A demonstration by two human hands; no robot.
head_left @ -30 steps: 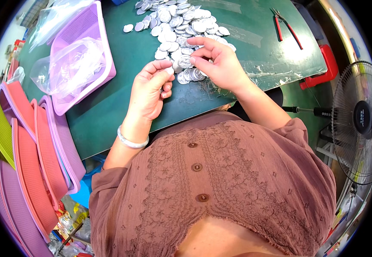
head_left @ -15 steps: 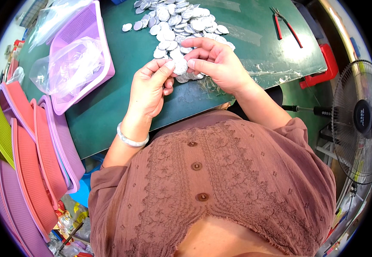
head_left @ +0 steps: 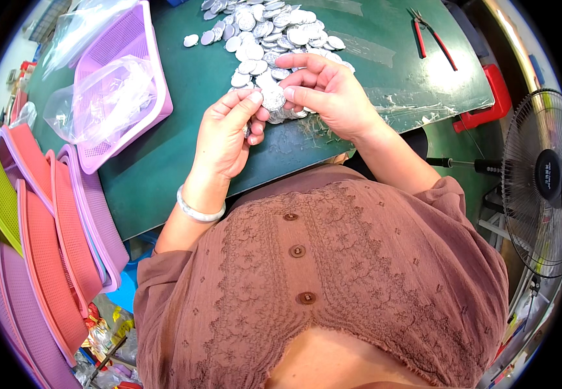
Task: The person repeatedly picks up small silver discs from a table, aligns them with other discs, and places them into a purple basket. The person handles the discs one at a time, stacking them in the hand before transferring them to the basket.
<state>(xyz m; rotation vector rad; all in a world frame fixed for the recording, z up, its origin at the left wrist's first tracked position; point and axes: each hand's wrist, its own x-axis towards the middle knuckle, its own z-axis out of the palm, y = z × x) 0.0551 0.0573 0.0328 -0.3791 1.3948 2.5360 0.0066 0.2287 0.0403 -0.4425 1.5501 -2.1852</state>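
One silvery disc is seemingly being handled singly, the next move calling for a steady grip on its edge. The left hand is pinching the disc's left side between thumb and forefinger, other fingers curling; the disc is overlapping the near end of a pile of discs; the right hand is arching, forefinger standing apart from thumb, whether gripping I cannot tell.

The broad green tabletop looks smooth and glossy, scuffed rough at its near edge; on it, round silver discs look metallic, embossed; at its left, a perforated mauve plastic basket and a crinkled, shiny clear plastic bag; before it, a matt, wrinkled brown cloth blouse
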